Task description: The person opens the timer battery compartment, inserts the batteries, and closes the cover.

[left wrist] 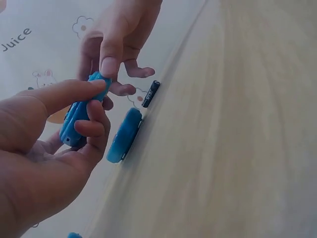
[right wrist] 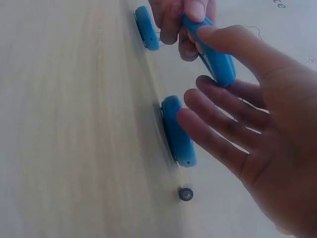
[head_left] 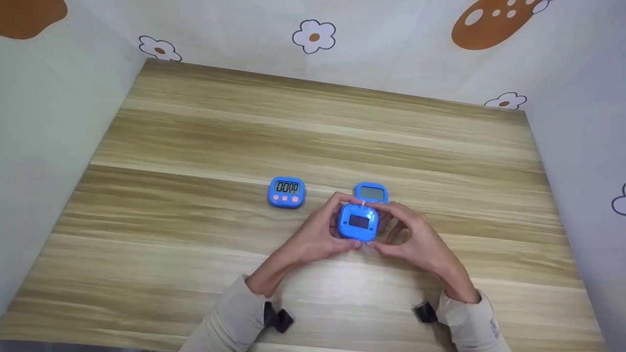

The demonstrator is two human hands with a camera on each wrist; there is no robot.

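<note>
A blue digital timer (head_left: 359,222) is held up between both hands, its back with a dark rectangle facing the head camera. My left hand (head_left: 319,236) grips it from the left, thumb on the lower edge and fingers on the upper edge. From the other side my right hand (head_left: 421,240) pinches it by the same edges with thumb and index finger. In the right wrist view its other fingers (right wrist: 223,111) spread loosely below. Pinkish buttons show on the far side of the held timer (right wrist: 218,57).
Just behind the hands a second blue timer (head_left: 371,191) lies with a blank screen, partly covered. To the left lies a third timer (head_left: 286,192), with zeros on its display and pink buttons. A dark battery (left wrist: 151,93) rests on the wooden table (head_left: 195,274). Patterned walls enclose the table.
</note>
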